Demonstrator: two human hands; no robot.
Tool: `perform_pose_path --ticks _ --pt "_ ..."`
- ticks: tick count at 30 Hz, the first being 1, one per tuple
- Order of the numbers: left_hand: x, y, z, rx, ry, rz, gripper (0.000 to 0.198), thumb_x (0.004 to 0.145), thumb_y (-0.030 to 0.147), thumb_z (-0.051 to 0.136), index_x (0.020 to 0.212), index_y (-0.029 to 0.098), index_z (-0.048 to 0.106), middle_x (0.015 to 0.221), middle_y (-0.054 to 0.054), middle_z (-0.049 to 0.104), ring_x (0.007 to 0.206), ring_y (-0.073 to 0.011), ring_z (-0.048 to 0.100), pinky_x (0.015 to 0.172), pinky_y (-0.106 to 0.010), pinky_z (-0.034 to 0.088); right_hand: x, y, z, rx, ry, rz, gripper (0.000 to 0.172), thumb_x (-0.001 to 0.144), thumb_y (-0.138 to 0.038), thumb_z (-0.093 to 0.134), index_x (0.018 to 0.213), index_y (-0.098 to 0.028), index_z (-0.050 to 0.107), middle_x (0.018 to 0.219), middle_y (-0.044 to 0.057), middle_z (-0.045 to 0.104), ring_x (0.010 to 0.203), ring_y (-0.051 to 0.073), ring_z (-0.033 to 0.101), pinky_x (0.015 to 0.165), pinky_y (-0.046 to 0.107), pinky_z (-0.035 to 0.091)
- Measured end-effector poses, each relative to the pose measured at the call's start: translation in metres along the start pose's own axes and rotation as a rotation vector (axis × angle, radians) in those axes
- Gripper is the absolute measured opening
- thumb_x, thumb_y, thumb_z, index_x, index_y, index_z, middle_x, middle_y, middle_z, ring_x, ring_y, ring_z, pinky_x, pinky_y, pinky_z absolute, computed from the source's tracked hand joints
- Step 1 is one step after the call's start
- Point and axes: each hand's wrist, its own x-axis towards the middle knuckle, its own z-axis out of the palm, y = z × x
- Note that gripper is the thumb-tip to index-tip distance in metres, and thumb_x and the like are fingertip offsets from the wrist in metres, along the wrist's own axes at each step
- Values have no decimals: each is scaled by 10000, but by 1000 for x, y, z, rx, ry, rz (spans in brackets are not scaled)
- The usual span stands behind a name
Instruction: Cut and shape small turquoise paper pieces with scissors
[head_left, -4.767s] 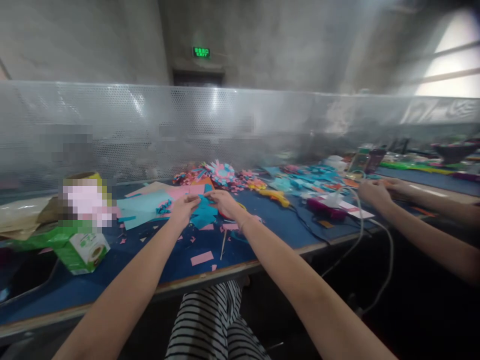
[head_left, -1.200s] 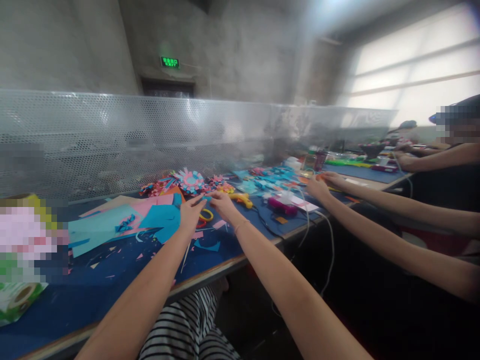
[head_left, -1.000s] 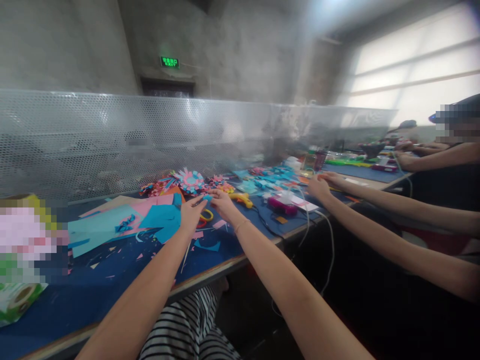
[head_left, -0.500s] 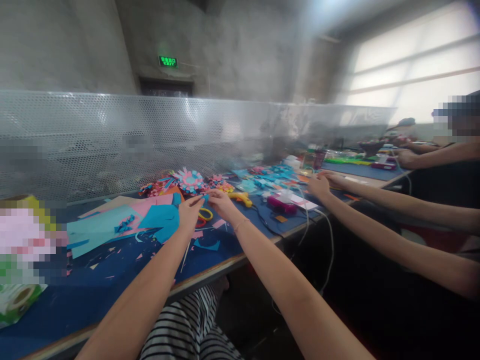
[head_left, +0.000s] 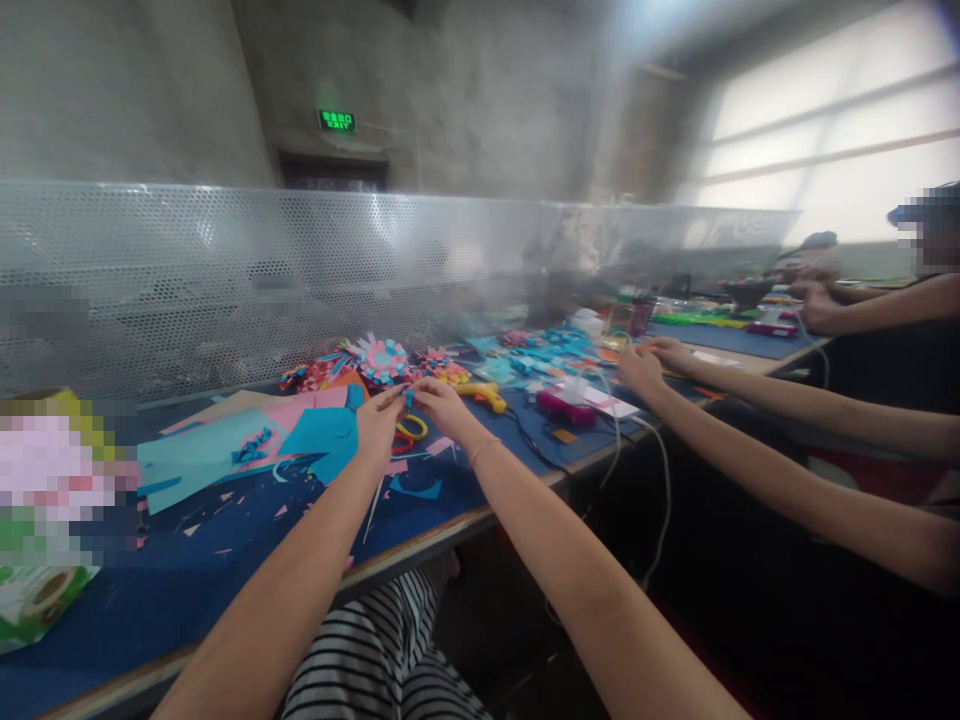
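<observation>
My left hand (head_left: 379, 424) and my right hand (head_left: 442, 404) meet above the blue tabletop (head_left: 225, 540), fingers pinched together on a small blue paper piece (head_left: 409, 398) between them. Just beneath them lie scissors with yellow and red handles (head_left: 409, 432). A blue paper sheet (head_left: 322, 440) lies to the left of my left hand, next to pink and light-blue sheets (head_left: 217, 440). Paper flowers (head_left: 382, 360) sit behind my hands by the perforated metal screen.
A yellow glue gun (head_left: 484, 397) and a magenta tool (head_left: 566, 408) with cables lie to the right. A co-worker's arms (head_left: 750, 440) reach onto the table there. Paper scraps litter the surface. A green box (head_left: 37, 600) stands at the near left.
Since 4.8 s ago the view has swung right and the large blue sheet has left my hands. In the last second my hands stay nearly still, pinching the small blue piece.
</observation>
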Motion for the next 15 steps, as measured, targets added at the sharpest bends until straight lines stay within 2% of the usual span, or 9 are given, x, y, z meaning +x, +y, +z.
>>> perform_pose_path --ticks 9,15 --pt "0 4 0 -41 3 -27 234 473 256 726 651 130 643 572 1 603 545 -111 556 655 -297 486 2 3 0 -104 32 -39 147 599 -263 636 632 -179 519 568 -56 453 561 71 413 576 221 352" --pt "0 4 0 -31 4 -35 276 446 296 736 625 125 613 542 13 574 519 -107 543 628 -297 477 2 4 -2 -101 68 -18 169 583 -235 613 732 -188 550 646 -46 499 620 84 462 598 225 381"
